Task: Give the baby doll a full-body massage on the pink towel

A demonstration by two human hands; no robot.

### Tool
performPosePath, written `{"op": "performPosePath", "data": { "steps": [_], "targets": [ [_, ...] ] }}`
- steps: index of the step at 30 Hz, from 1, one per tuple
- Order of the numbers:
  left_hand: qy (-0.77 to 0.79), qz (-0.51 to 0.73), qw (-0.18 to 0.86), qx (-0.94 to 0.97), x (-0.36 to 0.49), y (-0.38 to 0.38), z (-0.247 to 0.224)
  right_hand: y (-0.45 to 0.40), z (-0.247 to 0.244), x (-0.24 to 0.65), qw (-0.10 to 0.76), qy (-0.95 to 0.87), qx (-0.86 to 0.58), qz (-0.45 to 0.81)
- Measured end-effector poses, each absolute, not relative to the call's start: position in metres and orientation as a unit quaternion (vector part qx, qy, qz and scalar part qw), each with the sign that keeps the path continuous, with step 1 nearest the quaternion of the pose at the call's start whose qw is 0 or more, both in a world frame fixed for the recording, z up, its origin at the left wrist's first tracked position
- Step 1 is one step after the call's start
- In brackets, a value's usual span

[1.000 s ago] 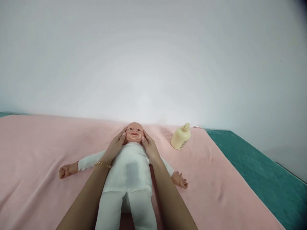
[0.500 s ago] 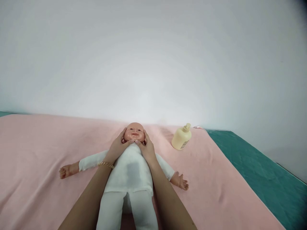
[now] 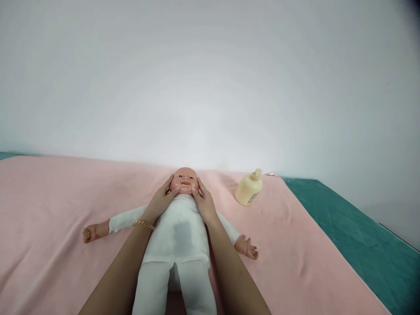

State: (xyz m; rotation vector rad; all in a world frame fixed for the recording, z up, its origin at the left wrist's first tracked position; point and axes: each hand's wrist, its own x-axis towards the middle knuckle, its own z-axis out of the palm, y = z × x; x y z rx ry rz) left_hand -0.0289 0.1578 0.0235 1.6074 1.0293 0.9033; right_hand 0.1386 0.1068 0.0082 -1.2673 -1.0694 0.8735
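A baby doll (image 3: 177, 232) in white clothes lies on its back on a pink cloth (image 3: 82, 188), its arms spread to both sides. My left hand (image 3: 161, 199), with a gold bracelet at the wrist, cups the left side of the doll's head (image 3: 185, 176), its thumb on the jaw. On the other side of the head, my right hand (image 3: 205, 203) rests against the cheek with its thumb near the chin. The fingertips of both hands are partly hidden behind the head.
Right of the doll stands a pale yellow pump bottle (image 3: 248, 189) on the cloth. A green surface (image 3: 354, 227) shows beyond the cloth's right edge. Behind everything rises a pale wall (image 3: 197, 78).
Both thumbs have moved apart, from the middle under the chin outward and up along the doll's jaw. The hands still hold the head.
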Motion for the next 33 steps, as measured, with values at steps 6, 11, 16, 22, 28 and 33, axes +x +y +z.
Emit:
{"op": "performPosePath", "data": {
  "steps": [6, 11, 16, 22, 28, 33],
  "targets": [
    [0.424, 0.361, 0.482, 0.677, -0.032, 0.159, 0.025, 0.105, 0.008, 0.141, 0.607, -0.460, -0.520, 0.388],
    [0.421, 0.359, 0.480, 0.681, -0.033, 0.159, 0.024, 0.112, -0.003, 0.144, 0.621, -0.451, -0.514, 0.384],
    [0.420, 0.368, 0.487, 0.672, -0.033, 0.159, 0.024, 0.111, 0.002, 0.142, 0.613, -0.453, -0.518, 0.388],
    [0.415, 0.379, 0.500, 0.659, -0.030, 0.157, 0.024, 0.100, 0.010, 0.135, 0.556, -0.481, -0.576, 0.359],
    [0.407, 0.391, 0.515, 0.645, -0.025, 0.161, 0.014, 0.099, 0.006, 0.129, 0.529, -0.501, -0.612, 0.308],
    [0.415, 0.394, 0.510, 0.642, -0.026, 0.161, 0.013, 0.100, 0.007, 0.128, 0.554, -0.489, -0.601, 0.304]
  ]
}}
